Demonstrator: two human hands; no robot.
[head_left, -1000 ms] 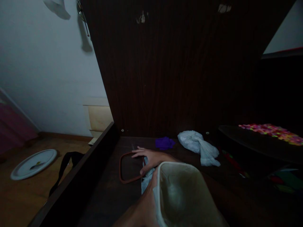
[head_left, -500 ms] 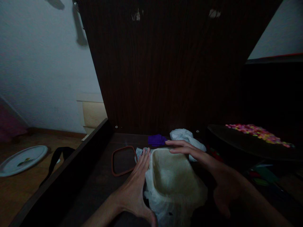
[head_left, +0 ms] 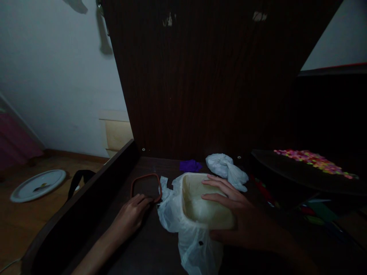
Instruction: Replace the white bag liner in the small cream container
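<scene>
A pale rectangular bin (head_left: 187, 206), lined with a thin white plastic bag (head_left: 192, 248), stands on the dark wooden surface with the bag folded over its rim. My right hand (head_left: 232, 210) lies across the bin's right side, fingers spread over the opening and slightly blurred. To the left of the bin lies a brown rounded-square ring frame (head_left: 145, 176). The fingers of my left hand (head_left: 133, 214) are bent over the near edge of that frame and close on it; the thumb is hidden. A loose part of the bag touches the frame's right side.
Behind the bin are a purple cloth-like bundle (head_left: 190, 165) and a knotted white plastic bag (head_left: 226, 168). A dark raised board (head_left: 83, 198) borders the left side. At right is a dark item with pink and yellow flower-like pieces (head_left: 315, 160). A white oval lid-like piece (head_left: 40, 185) lies on the floor.
My left hand has left the bin's left side and moved left to the brown frame. My right hand has come down and inward over the bin's right side.
</scene>
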